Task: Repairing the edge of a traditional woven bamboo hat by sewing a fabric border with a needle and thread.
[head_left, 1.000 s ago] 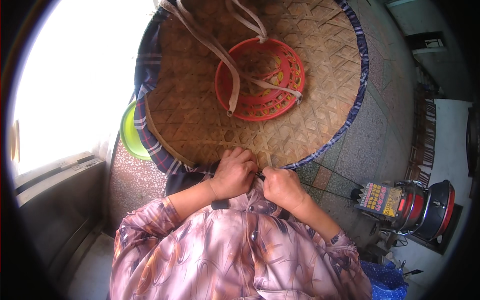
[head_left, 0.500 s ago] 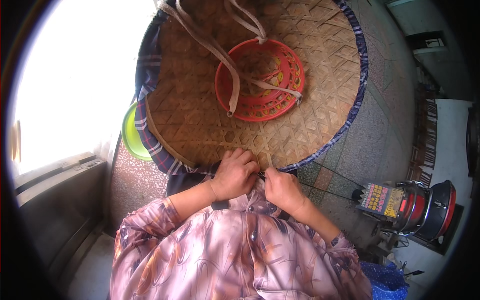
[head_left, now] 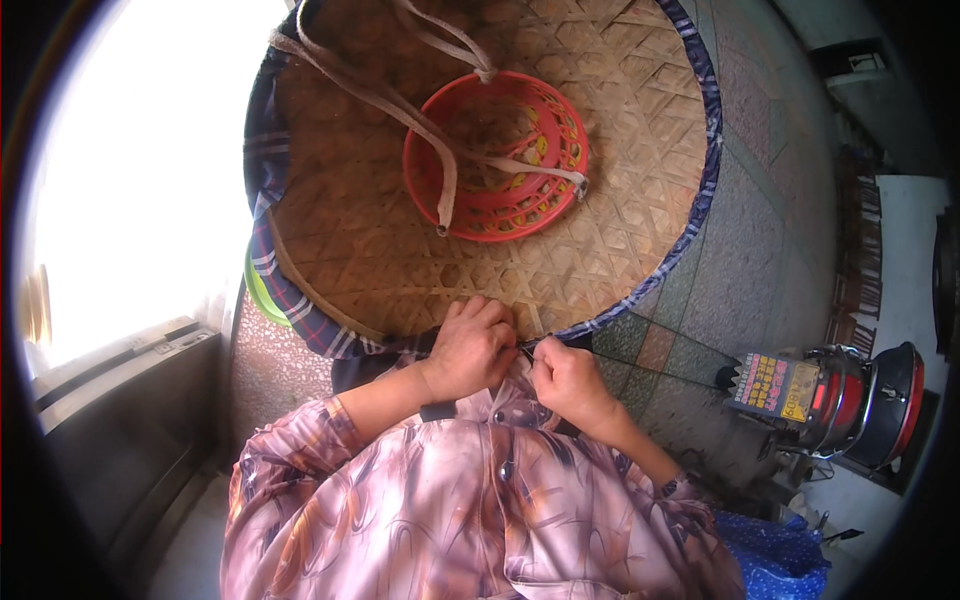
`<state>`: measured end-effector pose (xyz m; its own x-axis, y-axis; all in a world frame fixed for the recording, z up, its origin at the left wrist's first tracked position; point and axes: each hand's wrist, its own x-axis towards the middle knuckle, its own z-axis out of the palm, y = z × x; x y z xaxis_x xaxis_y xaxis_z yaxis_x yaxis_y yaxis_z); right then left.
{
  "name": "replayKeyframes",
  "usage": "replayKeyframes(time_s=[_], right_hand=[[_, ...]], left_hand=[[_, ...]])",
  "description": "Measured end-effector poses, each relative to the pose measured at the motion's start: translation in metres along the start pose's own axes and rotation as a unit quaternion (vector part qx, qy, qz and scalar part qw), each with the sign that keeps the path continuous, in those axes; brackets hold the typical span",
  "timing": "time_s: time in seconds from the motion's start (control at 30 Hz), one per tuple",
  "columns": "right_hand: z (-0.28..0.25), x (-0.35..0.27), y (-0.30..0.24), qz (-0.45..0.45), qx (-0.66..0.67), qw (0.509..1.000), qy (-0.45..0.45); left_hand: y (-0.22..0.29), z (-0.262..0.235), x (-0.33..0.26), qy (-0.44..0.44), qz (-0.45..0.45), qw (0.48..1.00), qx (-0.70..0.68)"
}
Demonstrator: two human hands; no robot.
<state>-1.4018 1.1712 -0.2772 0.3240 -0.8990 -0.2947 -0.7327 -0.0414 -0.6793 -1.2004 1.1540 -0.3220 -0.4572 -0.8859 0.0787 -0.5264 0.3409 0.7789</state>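
Right hand [head_left: 570, 385] had drawn nearer the left hand [head_left: 475, 345] — both pinched shut on the woven hat [head_left: 350, 220]'s soft cloth rim [head_left: 300, 310] — light, stiff, best gripped at the edge.

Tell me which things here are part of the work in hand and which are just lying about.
In hand:
- woven bamboo hat
- its blue plaid cloth edging
- left hand, gripping the rim
- right hand, pinching the edging

Lying about:
- green bowl, under the hat
- red and black appliance
- blue bag

Woven bamboo conical hat [head_left: 380, 230], upturned, inside facing up; blue plaid cloth edging [head_left: 300, 310] round rim, pinched at 6 o'clock.
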Motion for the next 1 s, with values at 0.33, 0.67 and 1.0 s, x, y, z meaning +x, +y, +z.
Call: replayKeyframes(time_s=[0.33,0.67,1.0], right_hand=[[-0.005,-0.004,0.017,-0.001,0.153,0.987,0.048],[0.033,0.019,0.033,0.04,0.403,0.913,0.057],[0.016,0.06,-0.019,-0.009,0.381,0.922,0.068]], left_hand=[[0.008,-0.002,0.001,-0.011,-0.026,1.0,0.01],[0.011,-0.006,0.0,0.027,-0.029,0.996,0.081],[0.015,-0.052,0.002,0.153,-0.062,0.977,0.132]])
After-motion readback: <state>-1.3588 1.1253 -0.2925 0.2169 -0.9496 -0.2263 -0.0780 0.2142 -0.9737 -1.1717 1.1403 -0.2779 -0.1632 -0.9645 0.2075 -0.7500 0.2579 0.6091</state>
